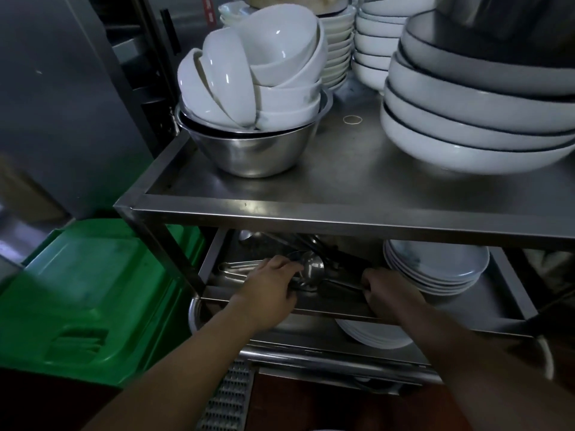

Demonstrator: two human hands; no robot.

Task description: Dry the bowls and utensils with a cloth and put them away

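2 hands flank a metal ladle on the lower shelf.

Both forearms bare, left hand ringless.

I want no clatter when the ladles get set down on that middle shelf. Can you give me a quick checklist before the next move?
1. Left hand on the ladle: ok, fingers touch its bowl.
2. Right hand holding the handles: cannot tell, too dark.
3. Utensil tray under the hands: ok.
4. Plate stack apart from the right hand: ok.
5. Utensils dry: cannot tell.
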